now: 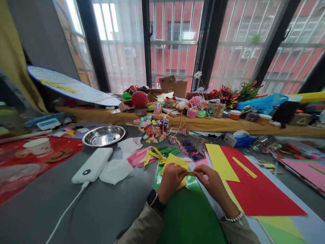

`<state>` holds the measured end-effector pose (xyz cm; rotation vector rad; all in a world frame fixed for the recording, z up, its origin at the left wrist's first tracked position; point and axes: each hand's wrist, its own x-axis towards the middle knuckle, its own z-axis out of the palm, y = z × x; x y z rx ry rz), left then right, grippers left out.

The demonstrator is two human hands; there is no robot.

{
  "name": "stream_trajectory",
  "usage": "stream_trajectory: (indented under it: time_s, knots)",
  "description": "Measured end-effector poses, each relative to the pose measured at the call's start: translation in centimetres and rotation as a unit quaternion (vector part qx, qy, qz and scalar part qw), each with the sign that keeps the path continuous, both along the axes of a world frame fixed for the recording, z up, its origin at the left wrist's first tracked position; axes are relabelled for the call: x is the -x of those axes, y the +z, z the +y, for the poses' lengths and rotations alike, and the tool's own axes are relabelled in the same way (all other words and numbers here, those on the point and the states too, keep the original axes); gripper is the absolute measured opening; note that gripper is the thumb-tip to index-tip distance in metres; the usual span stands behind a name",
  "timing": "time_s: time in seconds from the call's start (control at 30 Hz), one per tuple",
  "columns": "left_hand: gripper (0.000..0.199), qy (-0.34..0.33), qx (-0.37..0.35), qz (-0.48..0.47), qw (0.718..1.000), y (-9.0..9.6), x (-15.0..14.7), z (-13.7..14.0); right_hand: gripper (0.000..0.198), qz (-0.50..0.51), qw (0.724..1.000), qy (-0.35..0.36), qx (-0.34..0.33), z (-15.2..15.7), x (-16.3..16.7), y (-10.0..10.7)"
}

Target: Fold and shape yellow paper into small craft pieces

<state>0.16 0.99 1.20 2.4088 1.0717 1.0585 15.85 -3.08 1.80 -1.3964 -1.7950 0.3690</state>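
Note:
Both my hands pinch the two ends of a narrow yellow paper strip (191, 174). My left hand (172, 179), with a black watch on its wrist, grips the left end. My right hand (210, 181), with a beaded bracelet, grips the right end. Beneath them a yellow paper sheet (180, 162) lies on a shiny green sheet (189, 213). Just beyond the left hand are folded yellow strips (154, 155), green strips (169, 151) and pink paper strips (138, 157). To the right lies a red paper sheet (264, 193) with a loose yellow strip (244, 167) on it.
A white power bank (95, 166) with a cable is at the left, near a metal dish (103, 136) and white paper pieces (117, 169). A phone (191, 150) and a bunch of colourful flowers (152, 128) lie ahead. A tissue pack (240, 139) stands right. Crafts crowd the windowsill.

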Motion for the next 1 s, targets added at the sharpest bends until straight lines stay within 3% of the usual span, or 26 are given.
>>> stream_trajectory:
  time_s: [0.17,0.4,0.67,0.87,1.0]
  knots:
    - [0.011,-0.002,-0.056,0.037,0.998,-0.5,-0.1,-0.1,0.013,-0.067,0.997,0.028,-0.024,0.0,0.6,0.0]
    - [0.014,-0.004,-0.079,0.047,0.996,-0.4,-0.2,-0.1,0.013,-0.071,0.997,0.015,-0.038,0.0,0.7,-0.3]
    - [0.014,0.043,-0.052,0.031,0.997,-0.3,-0.3,0.0,0.017,0.015,1.000,-0.012,0.005,0.5,-1.5,-0.4]
    - [0.015,0.055,-0.025,0.020,0.998,-0.1,-0.3,-0.1,0.017,0.019,1.000,-0.007,0.003,0.5,-1.7,-0.4]
    - [0.011,0.051,0.000,0.014,0.999,0.0,-0.3,-0.4,0.017,-0.030,0.999,0.003,-0.021,0.3,-0.8,-0.5]
